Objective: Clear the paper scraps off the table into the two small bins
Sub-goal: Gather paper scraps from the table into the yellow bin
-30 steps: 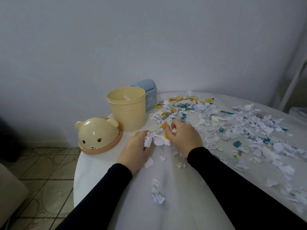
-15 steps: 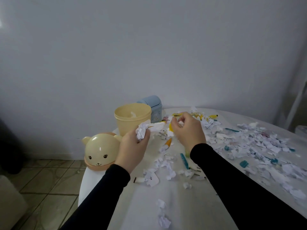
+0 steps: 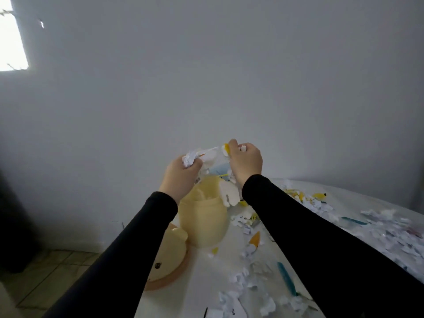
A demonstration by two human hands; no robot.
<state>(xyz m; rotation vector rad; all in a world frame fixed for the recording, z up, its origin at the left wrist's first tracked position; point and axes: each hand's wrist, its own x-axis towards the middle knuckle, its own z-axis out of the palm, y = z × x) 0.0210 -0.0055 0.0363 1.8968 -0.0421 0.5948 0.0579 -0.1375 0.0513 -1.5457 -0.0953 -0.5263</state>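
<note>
Hands up over the open cream plastic bin [image 3: 203,216]: left hand [image 3: 181,174] clutching crumpled white paper scraps [image 3: 190,158], right hand [image 3: 245,162] gripping white-and-yellow scraps [image 3: 226,150], pieces falling.

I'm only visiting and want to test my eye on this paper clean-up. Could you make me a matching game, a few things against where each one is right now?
Things:
1. left hand
2. yellow bin
3. bear lid
4. teal strip

Places:
A. flat on the table among white scraps
B. raised over the bin, gripping crumpled paper
C. on the table edge, left of the bin
D. upright on the table, under both hands

Pairs: 1-B, 2-D, 3-C, 4-A
</note>
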